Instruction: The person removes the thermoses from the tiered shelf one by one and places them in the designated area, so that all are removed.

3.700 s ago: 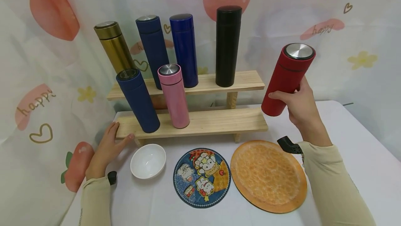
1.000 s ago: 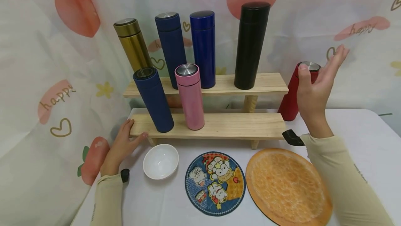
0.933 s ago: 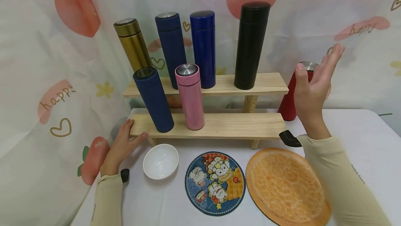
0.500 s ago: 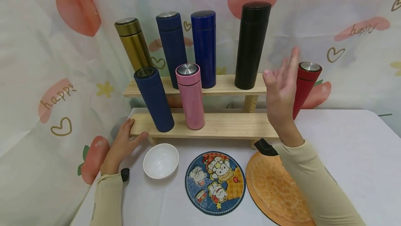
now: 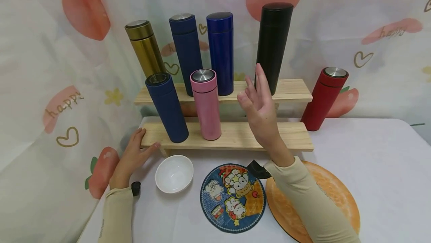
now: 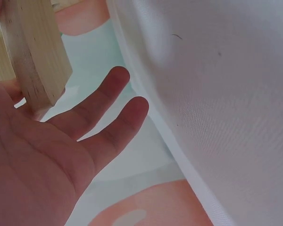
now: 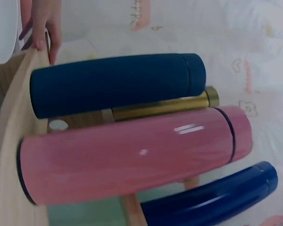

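Observation:
My left hand (image 5: 132, 157) grips the left end of the two-tier wooden shelf (image 5: 242, 136), thumb at the front and some fingers behind the board. In the left wrist view, two fingers (image 6: 125, 125) stick out past the wood. My right hand (image 5: 260, 117) is raised before the shelf, fingers extended and holding nothing. It overlaps the foot of the black thermos (image 5: 274, 44). To its left on the lower tier stand a pink thermos (image 5: 206, 108) and a navy thermos (image 5: 168, 110). A red thermos (image 5: 324, 99) stands on the table right of the shelf.
Gold (image 5: 145, 50), dark blue (image 5: 186, 52) and glossy blue (image 5: 221, 55) thermoses stand on the upper tier. In front of the shelf lie a white bowl (image 5: 174, 174), a round cartoon mat (image 5: 232, 198) and an orange round mat (image 5: 340, 194). A printed cloth (image 5: 380, 82) hangs behind.
My right hand held the red thermos in the air earlier; the thermos now stands on the table, released. The hand has swung left toward the pink thermos. My left hand keeps its place.

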Available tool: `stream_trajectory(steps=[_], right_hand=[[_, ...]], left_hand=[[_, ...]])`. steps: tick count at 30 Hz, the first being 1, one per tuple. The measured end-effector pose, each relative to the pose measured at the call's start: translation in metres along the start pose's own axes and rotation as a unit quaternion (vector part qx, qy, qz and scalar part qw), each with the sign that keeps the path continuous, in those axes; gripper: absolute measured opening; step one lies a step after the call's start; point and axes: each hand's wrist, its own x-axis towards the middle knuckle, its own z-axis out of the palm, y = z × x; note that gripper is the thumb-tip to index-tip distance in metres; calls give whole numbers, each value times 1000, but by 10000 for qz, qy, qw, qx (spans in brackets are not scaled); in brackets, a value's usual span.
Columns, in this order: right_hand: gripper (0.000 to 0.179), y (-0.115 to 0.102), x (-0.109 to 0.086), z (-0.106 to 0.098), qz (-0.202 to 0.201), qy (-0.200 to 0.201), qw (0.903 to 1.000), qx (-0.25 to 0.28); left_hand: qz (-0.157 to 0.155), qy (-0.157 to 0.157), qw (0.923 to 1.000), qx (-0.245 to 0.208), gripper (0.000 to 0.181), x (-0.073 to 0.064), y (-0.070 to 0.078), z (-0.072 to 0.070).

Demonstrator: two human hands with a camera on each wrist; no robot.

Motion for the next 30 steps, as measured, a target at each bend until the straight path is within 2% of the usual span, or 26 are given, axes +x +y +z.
stream_trajectory(steps=[3,8,17,23,30], right_hand=[[96,6,-5,6,268,-234,9993,-75],[85,19,-15,11,807,-593,9947,-212],[83,50,-25,20,1408,-997,9828,-662],[83,66,-33,25,1793,-1118,9752,-665],[85,85,-40,25,1997,-1134,9723,-435]], left_hand=[[6,-6,10000,-29,95,0,0,2],[-45,-52,9999,-76,95,0,1,5],[47,2,9999,-110,97,0,-2,0],[-56,-43,10000,-39,99,-1,-1,0],[32,-22,10000,-38,96,-1,-1,1]])
